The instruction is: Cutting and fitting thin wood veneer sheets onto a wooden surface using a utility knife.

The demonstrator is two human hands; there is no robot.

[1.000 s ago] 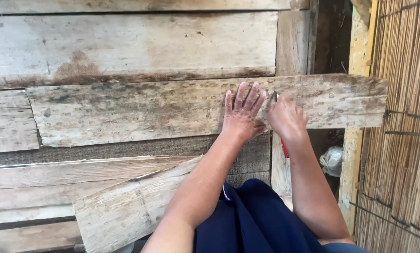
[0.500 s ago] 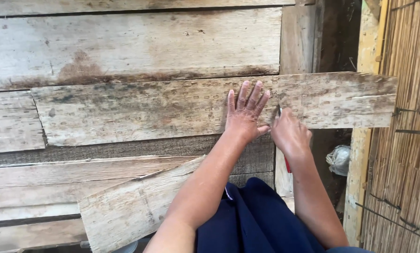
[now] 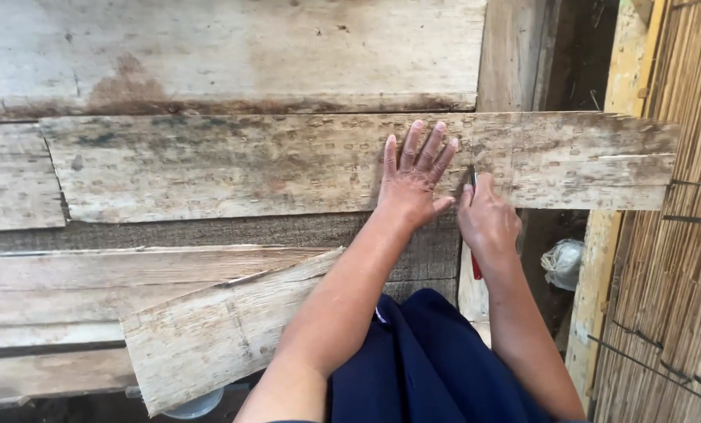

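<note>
Down by your lap, the dark blue fabric (image 3: pixel 413 360) over your knees is sitting closest to the camera, and just left of it a split, pale offcut (image 3: pixel 217 329) is lying loose on the stacked boards, well clear of your fingers.

Moving up, your right hand (image 3: pixel 487 223) is curling around a thin red-handled marking tool (image 3: pixel 475 262), fingers pressed together in a writing-type pinch, with the tip poking out above your knuckles and touching the weathered plank (image 3: pixel 233 164). Looks to me like you're holding it that way so the point is running right beside your other hand.

Your left hand (image 3: pixel 413 184) is lying flat on that same plank, fingers spread wide, palm pressing down, probably pinning the board so it isn't shifting while the tip is working. The plank is running crosswise under both hands, its right end sticking out past your fingertips over a dark gap.

Beyond your fingertips, a wider stained board (image 3: pixel 225 55) is lying flat, and off to the right a bamboo screen (image 3: pixel 679 235) is standing upright.
</note>
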